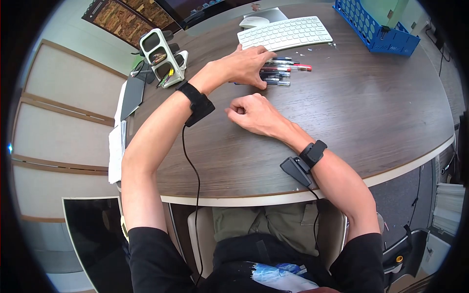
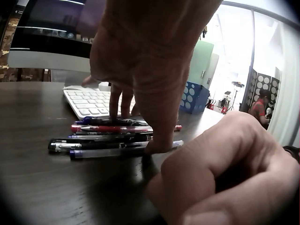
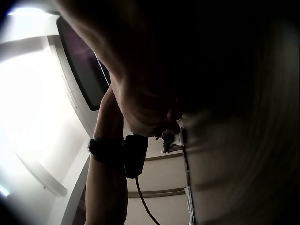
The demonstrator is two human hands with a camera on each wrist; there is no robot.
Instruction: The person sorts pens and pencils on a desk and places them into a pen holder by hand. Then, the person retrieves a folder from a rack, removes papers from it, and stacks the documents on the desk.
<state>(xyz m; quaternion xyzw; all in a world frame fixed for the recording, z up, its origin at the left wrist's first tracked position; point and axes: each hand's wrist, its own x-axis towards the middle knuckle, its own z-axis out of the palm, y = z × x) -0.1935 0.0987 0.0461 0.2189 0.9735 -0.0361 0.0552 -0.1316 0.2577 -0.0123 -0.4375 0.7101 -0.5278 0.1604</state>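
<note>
Several pens (image 1: 282, 70) lie side by side in a close bunch on the desk, with clear, dark and red barrels. My left hand (image 1: 245, 65) arches over their left part, its fingers spread. In the left wrist view the thumb touches the near clear pen (image 2: 101, 153), while the fingertips reach down at the far side of the bunch. Part of the pens is hidden under this hand. Nearer my body, my right hand (image 1: 256, 115) is curled into a fist at the desk surface, apart from the pens, with nothing seen in it. The right wrist view is mostly dark.
A white keyboard (image 1: 286, 34) and mouse (image 1: 254, 22) are just beyond the pens. The blue perforated basket (image 1: 376, 36) stands at back right. A white holder (image 1: 162, 56) with pens is at left, near papers (image 1: 116, 151). Cables trail from both wrist cameras.
</note>
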